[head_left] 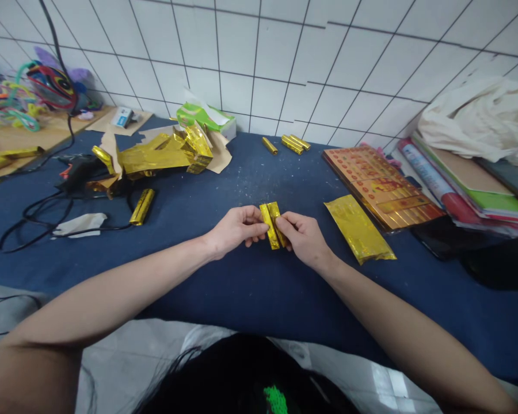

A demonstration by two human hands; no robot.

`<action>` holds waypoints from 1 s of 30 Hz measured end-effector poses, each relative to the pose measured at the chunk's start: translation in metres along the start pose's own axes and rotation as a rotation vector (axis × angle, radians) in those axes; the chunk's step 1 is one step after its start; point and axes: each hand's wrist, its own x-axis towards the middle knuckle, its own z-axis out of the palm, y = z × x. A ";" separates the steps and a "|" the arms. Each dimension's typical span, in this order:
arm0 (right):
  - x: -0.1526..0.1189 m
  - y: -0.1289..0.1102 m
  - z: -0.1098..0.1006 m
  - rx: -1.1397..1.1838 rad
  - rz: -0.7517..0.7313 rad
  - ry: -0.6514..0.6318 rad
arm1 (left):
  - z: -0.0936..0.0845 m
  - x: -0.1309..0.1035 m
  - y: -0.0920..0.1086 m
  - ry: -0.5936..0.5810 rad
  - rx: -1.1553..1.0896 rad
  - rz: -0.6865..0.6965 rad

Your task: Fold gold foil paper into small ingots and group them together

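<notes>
Between my hands, above the blue cloth, is a piece of shiny gold foil paper [270, 225] folded into two narrow rolls side by side. My left hand [237, 230] pinches its left edge between thumb and fingers. On the other edge, the thumb and fingers of my right hand [301, 236] are closed as well. A flat stack of gold foil paper [360, 229] lies to the right of my right hand. One similar double gold roll [142, 207] rests on the cloth, left of my left hand. The undersides of my fingers are hidden.
Several thin gold rolls [292, 144] lie near the tiled wall. Crumpled gold foil [159, 155] and a green tissue pack [207, 118] are at back left, beside a black glue gun [80, 172] with its cable. Orange printed packs [384, 184] and stacked books [470, 178] stand right.
</notes>
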 end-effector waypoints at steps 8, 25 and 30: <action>-0.003 -0.001 0.002 -0.166 -0.077 -0.028 | -0.003 -0.001 0.006 0.161 0.141 0.181; 0.005 0.003 0.000 0.285 0.182 0.119 | -0.004 0.001 0.004 0.089 0.147 0.177; 0.008 0.002 -0.001 0.353 0.242 0.102 | -0.005 -0.001 0.003 0.110 0.274 0.234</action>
